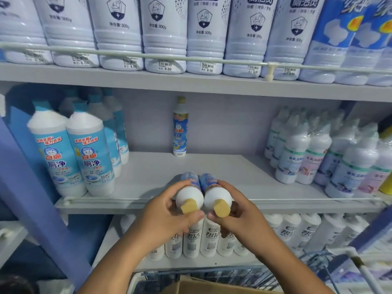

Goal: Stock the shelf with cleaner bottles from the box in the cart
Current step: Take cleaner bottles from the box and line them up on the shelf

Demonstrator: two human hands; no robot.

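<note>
While held side by side over the shelf (148, 166) front, L hand (167, 211) grips one gold-capped cleaner bottle (189, 195), R hand (235, 211) grips its twin (214, 195).

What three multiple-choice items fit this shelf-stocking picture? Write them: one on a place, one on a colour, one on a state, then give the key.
1. Where does the lone upright bottle stand on the middle shelf?
A. At the back wall, near the centre
B. At the front rail, far left
C. Lying flat at the right end

2. What colour are the caps of the two held bottles?
A. Red
B. Tan-yellow
C. Black

3. How are the two held bottles carried?
A. Both in the left hand
B. One in each hand, side by side
C. Both in the right hand

Key: 1 A, it stands alone against the back panel. 2 B, both caps look tan-yellow. 3 B, the left hand holds the left bottle and the right hand holds the right bottle, side by side over the shelf's front edge.
</note>
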